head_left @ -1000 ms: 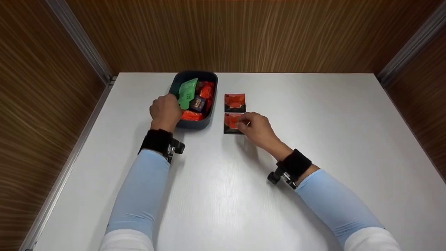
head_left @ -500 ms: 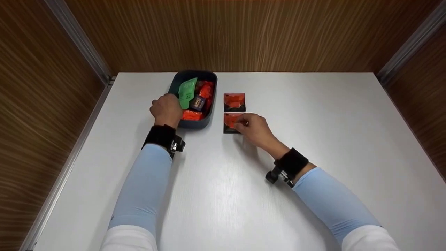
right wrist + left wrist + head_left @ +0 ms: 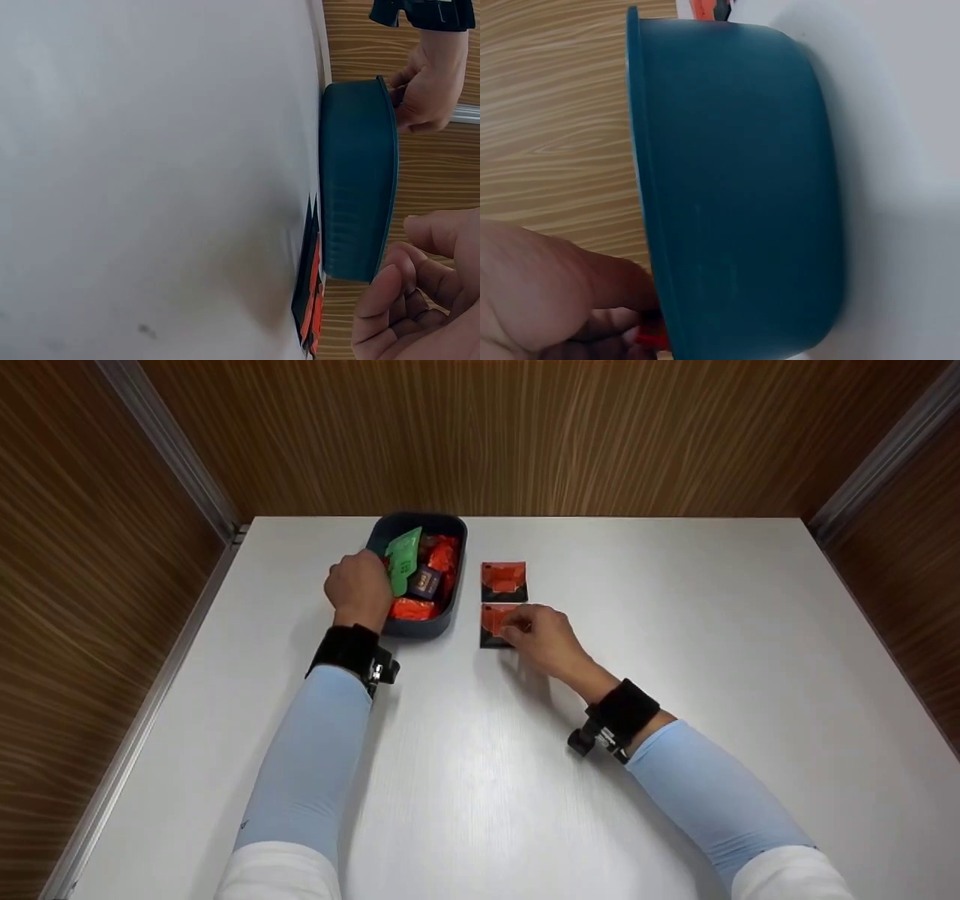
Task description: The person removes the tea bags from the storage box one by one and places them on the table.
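My left hand [image 3: 360, 589] is at the left rim of a dark teal plastic bin [image 3: 416, 628]. In the left wrist view, its thumb and curled fingers pinch a shiny red packet [image 3: 653, 334] at the rim. The bin holds a green packet [image 3: 403, 561], a small dark box-like packet [image 3: 425, 583] and several red packets [image 3: 414, 609]. To the right of the bin, two flat red-and-black sachets lie one behind the other, a far sachet [image 3: 504, 580] and a near sachet [image 3: 491, 636]. Loosely curled and holding nothing, my right hand [image 3: 547, 639] hovers over the near sachet, partly covering it.
The white table [image 3: 450, 780] reaches to a wood-grain back panel [image 3: 480, 435]. Wood-grain side panels with metal edging stand at left and right. Each wrist wears a black band with a small camera.
My left hand has shifted slightly farther along the bin's rim, and the green packet looks turned a little. My right hand has drifted slightly left over the near sachet.
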Demonstrator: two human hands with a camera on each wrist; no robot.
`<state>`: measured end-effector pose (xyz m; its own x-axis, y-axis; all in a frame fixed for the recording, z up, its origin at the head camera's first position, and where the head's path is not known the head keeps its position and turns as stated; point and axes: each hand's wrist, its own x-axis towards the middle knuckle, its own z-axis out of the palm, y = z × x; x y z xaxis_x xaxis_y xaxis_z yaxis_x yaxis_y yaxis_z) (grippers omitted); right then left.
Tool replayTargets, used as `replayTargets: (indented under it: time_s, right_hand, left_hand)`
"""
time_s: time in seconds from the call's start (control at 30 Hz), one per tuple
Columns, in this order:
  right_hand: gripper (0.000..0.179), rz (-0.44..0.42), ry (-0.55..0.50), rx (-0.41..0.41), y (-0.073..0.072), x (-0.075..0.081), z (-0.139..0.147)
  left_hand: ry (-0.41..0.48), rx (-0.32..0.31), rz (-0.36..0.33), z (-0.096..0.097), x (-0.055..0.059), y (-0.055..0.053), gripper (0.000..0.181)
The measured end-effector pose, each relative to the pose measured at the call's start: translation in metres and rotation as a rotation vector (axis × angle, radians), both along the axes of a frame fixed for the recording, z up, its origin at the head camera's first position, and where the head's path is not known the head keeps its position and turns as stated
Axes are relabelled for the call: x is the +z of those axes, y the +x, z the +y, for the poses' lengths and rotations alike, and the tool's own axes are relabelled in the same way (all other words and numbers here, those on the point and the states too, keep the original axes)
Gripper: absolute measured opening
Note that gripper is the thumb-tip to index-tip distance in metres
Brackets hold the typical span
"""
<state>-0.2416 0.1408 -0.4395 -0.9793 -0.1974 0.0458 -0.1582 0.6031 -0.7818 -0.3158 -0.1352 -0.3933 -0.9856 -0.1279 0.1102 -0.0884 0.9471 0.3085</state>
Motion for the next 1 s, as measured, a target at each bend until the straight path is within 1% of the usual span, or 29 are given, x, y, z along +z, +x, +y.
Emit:
replayTargets:
  time_s: [0.07, 0.17, 0.27, 0.37, 0.47, 0.5, 0.6, 0.7, 0.8, 0.87, 0.9, 0.93, 0.97, 1.0]
  right_hand:
    - [0.015, 0.001, 0.002, 0.004, -0.001, 0.002, 0.001]
    - [0.017, 0.014, -0.002, 0.006, -0.002, 0.006, 0.002]
    - [0.017, 0.047, -0.014, -0.008, -0.003, 0.014, 0.002]
    - [0.02, 0.102, -0.021, -0.029, -0.004, 0.023, 0.001]
    - [0.026, 0.174, -0.018, -0.043, -0.004, 0.03, 0.0]
    - [0.029, 0.196, -0.016, -0.041, -0.004, 0.032, 0.0]
    - [0.04, 0.258, 0.003, -0.026, -0.001, 0.035, 0.0]
    - [0.045, 0.314, 0.024, -0.009, 0.002, 0.035, 0.0]
    - [0.04, 0.362, 0.032, -0.015, 0.005, 0.033, 0.0]
    - [0.033, 0.39, 0.019, -0.029, 0.005, 0.031, 0.001]
    - [0.03, 0.397, 0.008, -0.038, 0.005, 0.029, 0.002]
    - [0.027, 0.4, -0.01, -0.049, 0.005, 0.027, 0.004]
    - [0.024, 0.403, -0.031, -0.062, 0.005, 0.024, 0.006]
    - [0.023, 0.406, -0.059, -0.075, 0.005, 0.022, 0.008]
  left_hand:
    - [0.026, -0.013, 0.097, 0.003, 0.003, 0.0, 0.024]
    - [0.059, -0.064, 0.225, 0.01, 0.01, 0.004, 0.023]
    - [0.105, -0.151, 0.294, 0.019, 0.019, 0.011, 0.02]
    - [0.175, -0.248, 0.304, 0.03, 0.027, 0.022, 0.017]
    - [0.252, -0.351, 0.281, 0.04, 0.035, 0.035, 0.015]
    - [0.265, -0.384, 0.269, 0.044, 0.037, 0.039, 0.015]
    - [0.28, -0.496, 0.258, 0.054, 0.043, 0.051, 0.015]
    - [0.273, -0.605, 0.274, 0.064, 0.044, 0.06, 0.015]
    - [0.304, -0.699, 0.316, 0.075, 0.04, 0.065, 0.015]
    - [0.357, -0.724, 0.339, 0.082, 0.035, 0.065, 0.017]
    - [0.395, -0.721, 0.347, 0.086, 0.032, 0.066, 0.019]
    - [0.439, -0.707, 0.356, 0.09, 0.028, 0.065, 0.022]
    - [0.487, -0.675, 0.35, 0.094, 0.025, 0.065, 0.027]
    - [0.548, -0.636, 0.322, 0.097, 0.021, 0.065, 0.033]
